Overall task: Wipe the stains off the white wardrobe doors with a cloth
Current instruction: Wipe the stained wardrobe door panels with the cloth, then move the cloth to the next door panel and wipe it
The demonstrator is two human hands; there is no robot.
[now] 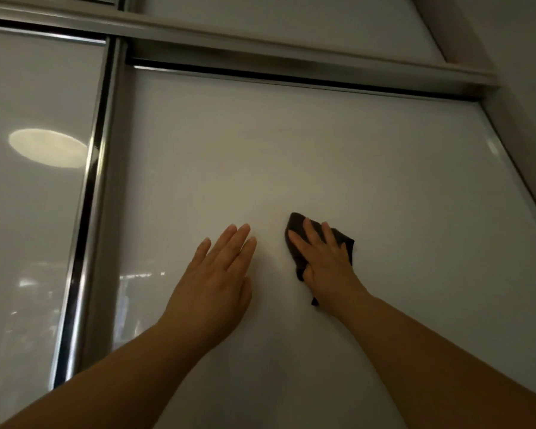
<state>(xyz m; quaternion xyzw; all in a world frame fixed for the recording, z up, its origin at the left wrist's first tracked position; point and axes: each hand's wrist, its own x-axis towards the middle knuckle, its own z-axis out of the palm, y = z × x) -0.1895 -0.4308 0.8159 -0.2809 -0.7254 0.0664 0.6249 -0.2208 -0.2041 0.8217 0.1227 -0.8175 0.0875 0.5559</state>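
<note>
We see only the edges of the cloth, rest under right hand; both forearms cut off at frame bottom.

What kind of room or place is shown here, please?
Probably a bedroom or dressing area at home: tall glossy white sliding wardrobe doors in metal frames, a ceiling lamp reflected in the left door.

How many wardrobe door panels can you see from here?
2: the right panel, under both hands and the cloth, and the left panel past the metal frame. More may lie out of view.
</note>
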